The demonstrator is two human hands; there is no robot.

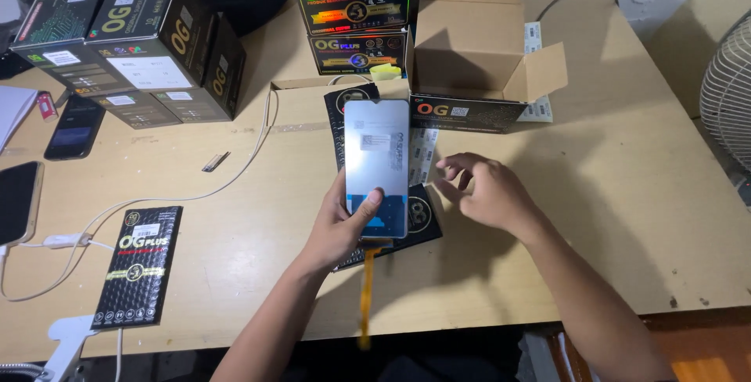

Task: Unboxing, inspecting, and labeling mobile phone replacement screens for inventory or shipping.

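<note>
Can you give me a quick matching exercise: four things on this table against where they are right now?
Things:
1. Phone screen panel
2. Open cardboard box
3. Flat black packet
4. Fan

Places:
A. At the table's right edge
B. Lying flat near the table's front left
C. Held up in the left hand
D. At the back of the table, flaps up

Pairs: 1-C, 2-D, 3-B, 4-A. The right hand holds nothing.
</note>
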